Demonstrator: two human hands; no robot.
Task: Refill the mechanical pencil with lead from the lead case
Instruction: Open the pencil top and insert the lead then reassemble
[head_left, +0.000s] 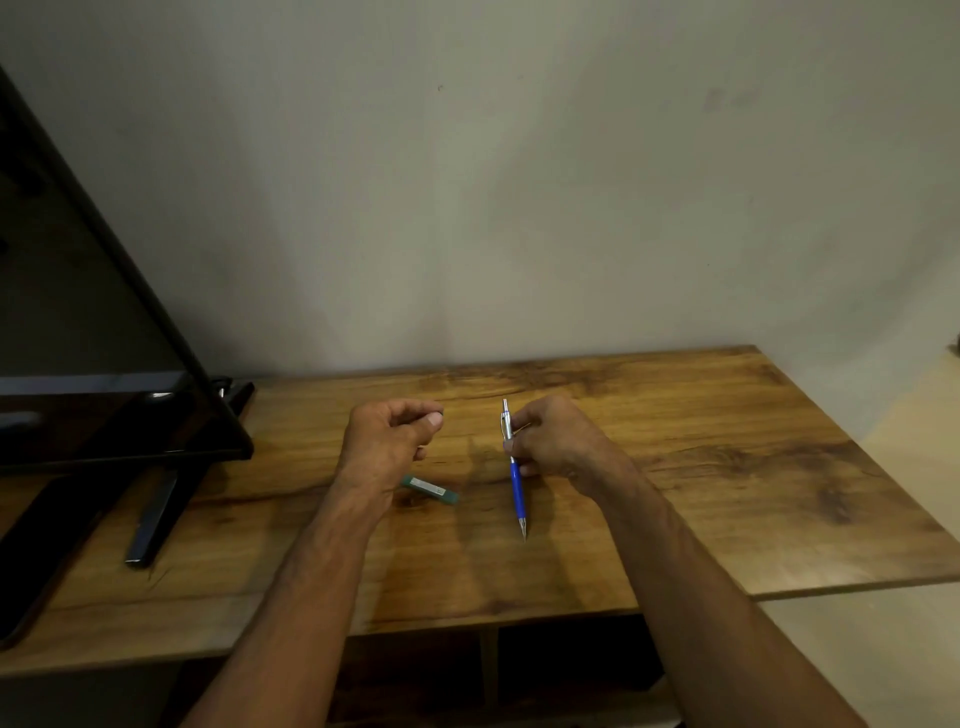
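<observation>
My right hand (553, 439) grips a blue and silver mechanical pencil (516, 483) above the wooden table (701, 467). The pencil stands nearly upright, its metal tip pointing down toward me and its thin top end sticking up. To the left, my left hand (389, 436) hovers with curled fingers, thumb and forefinger pinching something small and dark that is too small to identify. A green lead case (430, 488) with a pale label lies flat on the table just below my left wrist, partly hidden by it.
A black television (104, 364) on slanted legs stands at the left end of the table. A plain wall rises behind. The table's right edge drops to a pale floor, and dark shelf openings sit under the front edge.
</observation>
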